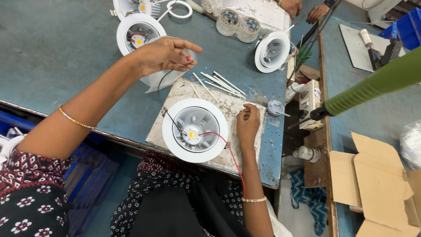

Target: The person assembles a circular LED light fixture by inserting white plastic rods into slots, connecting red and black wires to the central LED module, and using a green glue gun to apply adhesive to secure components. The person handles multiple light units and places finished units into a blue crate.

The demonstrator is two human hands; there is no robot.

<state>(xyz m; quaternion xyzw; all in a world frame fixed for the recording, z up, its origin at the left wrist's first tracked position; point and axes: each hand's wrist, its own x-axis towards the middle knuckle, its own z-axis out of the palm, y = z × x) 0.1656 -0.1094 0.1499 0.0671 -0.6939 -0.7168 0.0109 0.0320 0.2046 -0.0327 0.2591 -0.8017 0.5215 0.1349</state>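
white round lamp (pixel 195 130) lies face up on a worn board (pixel 175 92) at the near edge of the blue table (pixel 57 57). finned grey inside, small yellow led chip at its centre. a black wire (pixel 172 117) and a red wire (pixel 228 149) run from the chip.

left hand (pixel 164 55) raised above the table, up and left of the lamp, well apart from it. thumb and fingertips pinched narrow; the black wire rises from the lamp toward that pinch, so the hand looks to hold its end, though the wire is too thin there to be sure. a clear plastic bag (pixel 160 79) lies under the hand.

right hand (pixel 247 125) rests on the board just beside the lamp's right rim, fingers curled in, knuckles up. cannot tell whether anything is in it. the red wire leaves the lamp, passes by this hand and runs down along the forearm.

around: thin white sticks (pixel 219 83) scattered on the board above the lamp. two more lamps (pixel 138 33) with lit-looking chips at the far left, another lamp (pixel 272 52) at the far right. two tape rolls (pixel 239 22) beyond. a small grey dish (pixel 275 107) right of the board. a green tool handle (pixel 372 85) juts in from the right. torn cardboard (pixel 372 175) lower right. another person's hands (pixel 302 8) at the top edge.
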